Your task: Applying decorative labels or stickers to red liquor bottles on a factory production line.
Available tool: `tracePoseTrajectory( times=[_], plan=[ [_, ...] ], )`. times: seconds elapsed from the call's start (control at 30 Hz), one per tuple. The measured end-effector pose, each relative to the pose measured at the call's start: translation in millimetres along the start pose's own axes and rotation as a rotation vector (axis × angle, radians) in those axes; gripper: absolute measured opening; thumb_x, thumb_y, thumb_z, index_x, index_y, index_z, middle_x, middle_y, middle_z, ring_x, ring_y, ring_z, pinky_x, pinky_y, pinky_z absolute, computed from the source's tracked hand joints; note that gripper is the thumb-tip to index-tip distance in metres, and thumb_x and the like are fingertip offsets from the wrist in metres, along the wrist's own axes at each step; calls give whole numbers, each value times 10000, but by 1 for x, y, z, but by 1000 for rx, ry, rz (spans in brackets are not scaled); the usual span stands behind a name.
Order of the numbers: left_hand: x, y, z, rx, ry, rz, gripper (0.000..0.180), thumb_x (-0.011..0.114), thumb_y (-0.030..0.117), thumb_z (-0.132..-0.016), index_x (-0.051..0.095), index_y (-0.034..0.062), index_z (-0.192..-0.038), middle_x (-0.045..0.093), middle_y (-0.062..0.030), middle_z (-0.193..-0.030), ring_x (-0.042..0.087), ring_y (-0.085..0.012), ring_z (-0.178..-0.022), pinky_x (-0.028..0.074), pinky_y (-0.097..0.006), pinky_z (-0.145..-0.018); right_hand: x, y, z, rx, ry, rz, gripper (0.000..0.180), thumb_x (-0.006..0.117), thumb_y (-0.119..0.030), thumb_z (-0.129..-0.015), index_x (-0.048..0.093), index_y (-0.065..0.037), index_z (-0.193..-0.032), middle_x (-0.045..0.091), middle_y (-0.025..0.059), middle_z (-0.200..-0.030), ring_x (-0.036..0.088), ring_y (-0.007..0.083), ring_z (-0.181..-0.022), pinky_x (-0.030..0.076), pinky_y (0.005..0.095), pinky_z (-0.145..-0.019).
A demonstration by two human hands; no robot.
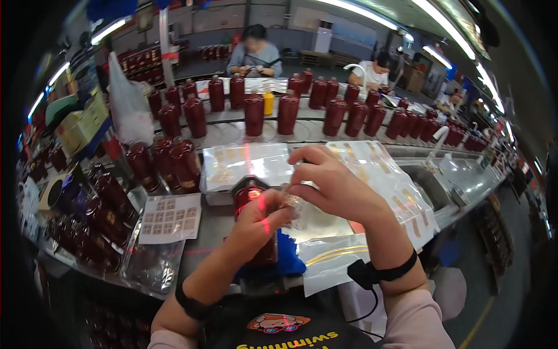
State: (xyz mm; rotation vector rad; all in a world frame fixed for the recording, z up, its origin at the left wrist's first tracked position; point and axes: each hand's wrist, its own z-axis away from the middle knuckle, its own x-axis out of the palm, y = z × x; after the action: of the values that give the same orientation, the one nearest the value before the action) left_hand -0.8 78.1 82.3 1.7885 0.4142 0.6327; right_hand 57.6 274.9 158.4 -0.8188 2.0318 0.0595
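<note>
While the left grip (256, 220) pinched a small shiny piece (292, 210), the right grip (341, 185) had its fingers bent close to it, and I could not tell if they held it too. Just under the left grip was a dark red bottle (267, 254), with blue cloth (292, 259) beside it. Right of the right grip lay a white sheet (388, 185) with gold strips. Left of the left grip, a sticker card (170, 218) lay partly over a clear tray (152, 269).
</note>
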Motion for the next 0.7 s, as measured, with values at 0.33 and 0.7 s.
tracePoseTrajectory(
  times=[0.33,0.7],
  plan=[
    [-19,15,29,-176,-17,84,388,581,80,-941,563,9,-1322,636,-16,-1082,585,-79,-951,474,-250,-867,25,12,19,223,-4,-349,183,623,-191,-981,653,-15,-944,621,118,-1125,607,263,-1000,489,363,-840],
    [-38,17,30,-331,-148,250,541,556,88,-916,459,-38,-1433,625,-120,-1285,662,-181,-1098,526,-345,-970,47,-6,44,195,-12,-364,455,815,-384,-791,610,-45,-1016,569,137,-1226,561,300,-1135,460,389,-942]
  ],
)
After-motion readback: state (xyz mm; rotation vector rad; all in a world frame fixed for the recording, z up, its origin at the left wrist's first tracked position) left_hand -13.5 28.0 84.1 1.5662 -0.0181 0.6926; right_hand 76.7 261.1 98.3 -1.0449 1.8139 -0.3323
